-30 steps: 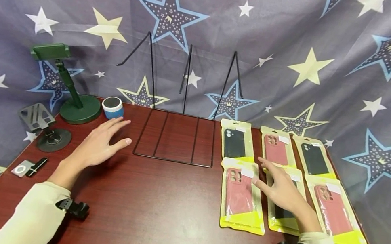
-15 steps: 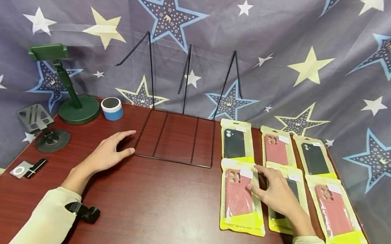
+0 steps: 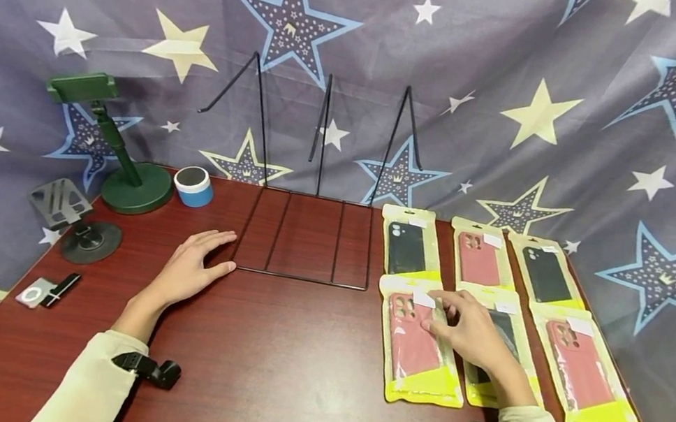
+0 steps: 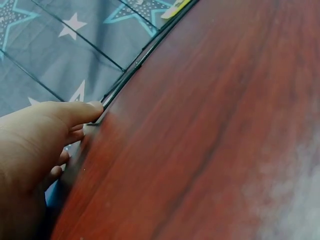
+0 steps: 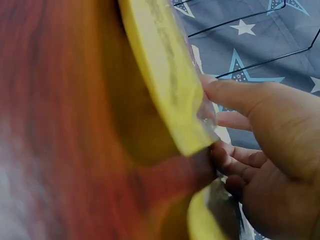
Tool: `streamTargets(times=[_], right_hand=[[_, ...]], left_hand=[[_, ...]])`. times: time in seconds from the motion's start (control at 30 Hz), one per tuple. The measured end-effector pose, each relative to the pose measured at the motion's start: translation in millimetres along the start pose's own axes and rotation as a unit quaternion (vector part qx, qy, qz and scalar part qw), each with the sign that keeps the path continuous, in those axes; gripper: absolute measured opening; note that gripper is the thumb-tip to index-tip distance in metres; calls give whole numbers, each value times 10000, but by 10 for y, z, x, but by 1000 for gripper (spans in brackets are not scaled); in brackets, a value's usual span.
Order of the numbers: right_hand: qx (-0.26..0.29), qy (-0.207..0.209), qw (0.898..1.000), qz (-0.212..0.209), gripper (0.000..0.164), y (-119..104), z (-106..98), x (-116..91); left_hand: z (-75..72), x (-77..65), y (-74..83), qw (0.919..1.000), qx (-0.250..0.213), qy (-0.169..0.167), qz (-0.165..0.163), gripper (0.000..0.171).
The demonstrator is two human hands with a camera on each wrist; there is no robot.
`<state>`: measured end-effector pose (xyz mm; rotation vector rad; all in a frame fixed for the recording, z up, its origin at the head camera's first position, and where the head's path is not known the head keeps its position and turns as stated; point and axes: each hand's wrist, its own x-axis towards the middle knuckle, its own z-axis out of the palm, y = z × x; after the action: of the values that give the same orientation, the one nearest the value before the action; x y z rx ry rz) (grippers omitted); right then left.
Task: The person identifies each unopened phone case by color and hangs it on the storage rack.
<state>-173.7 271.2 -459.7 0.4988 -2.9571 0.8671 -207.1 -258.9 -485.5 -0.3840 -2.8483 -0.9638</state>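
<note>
My right hand (image 3: 471, 331) pinches the upper right edge of a pink phone case in a clear-and-yellow pouch (image 3: 413, 347), thumb on top and fingers behind. In the right wrist view, the pouch (image 5: 167, 75) stands off the table, casting a shadow. My left hand (image 3: 188, 270) is at the front left corner of a black wire rack (image 3: 298, 278), fingers loosely extended. In the left wrist view, its thumb tip meets the rack's wire (image 4: 120, 86); whether it presses is unclear. Beneath my right hand lies another pouch with a dark phone case (image 3: 504, 326), partly hidden.
More pouched phone cases lie on the right: dark (image 3: 408, 244), pink (image 3: 479, 256), dark (image 3: 546, 272) and pink (image 3: 579, 360). At left are a green phone stand (image 3: 138, 188), a grey stand (image 3: 90, 242), a blue-and-white jar (image 3: 193, 186) and small items (image 3: 46, 291). A star-patterned cloth (image 3: 358, 44) hangs behind.
My left hand has moved right and down to the rack's corner. My right hand has come down leftward onto the pink case's pouch and taken its edge; that pouch has shifted slightly.
</note>
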Motion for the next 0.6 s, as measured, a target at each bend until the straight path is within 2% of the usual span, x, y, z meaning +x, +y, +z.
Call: streamTargets(times=[0.37, 0.6], right_hand=[[389, -115, 9991, 159, 48, -20, 4, 3], [397, -79, 9989, 215, 49, -40, -4, 6]], left_hand=[[4, -6, 42, 9998, 123, -17, 136, 55], [2, -24, 32, 9997, 137, 32, 178, 53]])
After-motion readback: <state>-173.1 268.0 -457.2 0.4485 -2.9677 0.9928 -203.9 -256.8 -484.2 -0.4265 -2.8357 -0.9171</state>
